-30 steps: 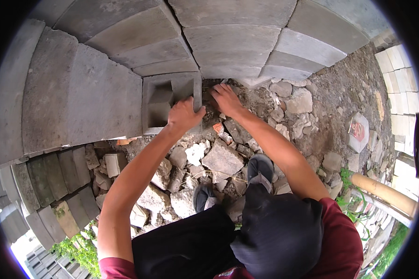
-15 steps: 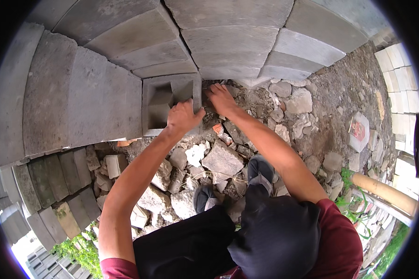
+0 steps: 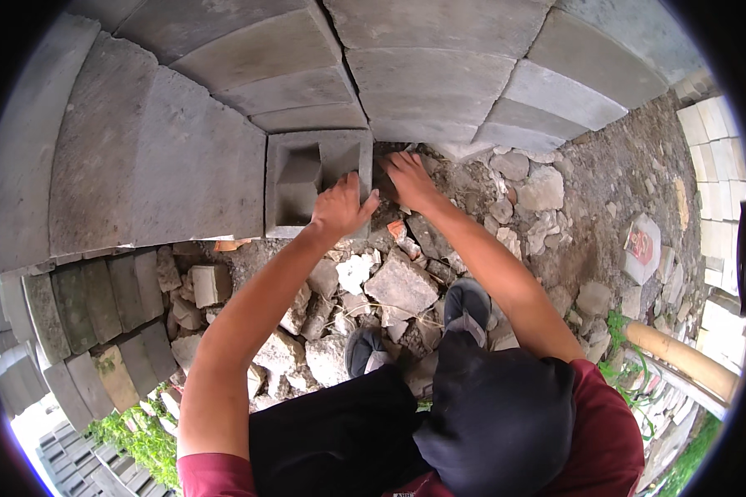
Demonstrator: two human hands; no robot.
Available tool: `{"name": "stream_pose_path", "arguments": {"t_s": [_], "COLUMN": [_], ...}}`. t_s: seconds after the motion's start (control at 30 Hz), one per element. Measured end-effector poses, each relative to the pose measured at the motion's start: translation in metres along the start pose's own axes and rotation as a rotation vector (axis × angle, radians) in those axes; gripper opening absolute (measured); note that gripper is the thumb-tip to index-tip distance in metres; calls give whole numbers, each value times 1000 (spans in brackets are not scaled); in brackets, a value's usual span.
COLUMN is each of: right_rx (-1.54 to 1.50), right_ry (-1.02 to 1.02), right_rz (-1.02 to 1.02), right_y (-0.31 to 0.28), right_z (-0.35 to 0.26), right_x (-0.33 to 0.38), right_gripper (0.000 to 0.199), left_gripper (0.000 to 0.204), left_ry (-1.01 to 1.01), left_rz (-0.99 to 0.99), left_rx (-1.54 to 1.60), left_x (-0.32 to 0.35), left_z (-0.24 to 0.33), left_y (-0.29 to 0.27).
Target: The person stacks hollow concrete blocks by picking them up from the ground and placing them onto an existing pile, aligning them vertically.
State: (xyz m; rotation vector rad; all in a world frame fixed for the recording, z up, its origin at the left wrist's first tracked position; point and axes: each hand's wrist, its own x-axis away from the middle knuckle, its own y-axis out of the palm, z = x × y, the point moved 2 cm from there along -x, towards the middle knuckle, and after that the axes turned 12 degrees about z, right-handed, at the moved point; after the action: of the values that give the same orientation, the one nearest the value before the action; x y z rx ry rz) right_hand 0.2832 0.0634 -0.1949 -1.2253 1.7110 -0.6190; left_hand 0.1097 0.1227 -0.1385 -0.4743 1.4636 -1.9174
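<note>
A grey hollow concrete block (image 3: 281,229) stands against the stacked blocks, its two cavities facing me. My left hand (image 3: 338,209) is closed over the near right part of its rim, with fingers bent into the right cavity and the thumb outside. Just beyond the block's right side, my right hand (image 3: 409,180) reaches down with bent fingers close to that side and the dirt. Its fingertips are partly hidden, so I cannot make out what they grip. Both forearms stretch forward over broken rubble (image 3: 402,286).
Large grey blocks (image 3: 423,87) form a wall ahead, and more slabs (image 3: 174,157) stand at the left. Loose stones (image 3: 541,189) lie at the right. Smaller stacked blocks (image 3: 99,306) sit lower left, and a tan pole (image 3: 680,356) lies lower right. My shoes (image 3: 466,305) rest among the rubble.
The view has shifted slightly, so the scene sits a little farther right. Both hands keep nearly the same places at the block, with the left fingers slightly straighter.
</note>
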Motion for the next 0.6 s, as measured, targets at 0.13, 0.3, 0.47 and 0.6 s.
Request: {"name": "stream_pose_path", "arguments": {"t_s": [0.13,0.3,0.47,0.6], "right_rx": [-16,26,241,275], "right_ry": [110,157,185,221], "right_rz": [130,173,122,98], "right_y": [-3,-2,-6,-14], "right_z": [-3,-3,10,28], "right_x": [16,23,26,36], "right_gripper": [67,68,72,71], "left_gripper": [86,98,87,80], "left_ry": [55,116,370,415], "left_rz": [-140,-218,-187,-287], "left_rx": [-4,-112,-227,-286], "left_x": [3,37,36,28], "left_z": [8,-2,-3,1], "left_y": [-27,-41,-44,-46]}}
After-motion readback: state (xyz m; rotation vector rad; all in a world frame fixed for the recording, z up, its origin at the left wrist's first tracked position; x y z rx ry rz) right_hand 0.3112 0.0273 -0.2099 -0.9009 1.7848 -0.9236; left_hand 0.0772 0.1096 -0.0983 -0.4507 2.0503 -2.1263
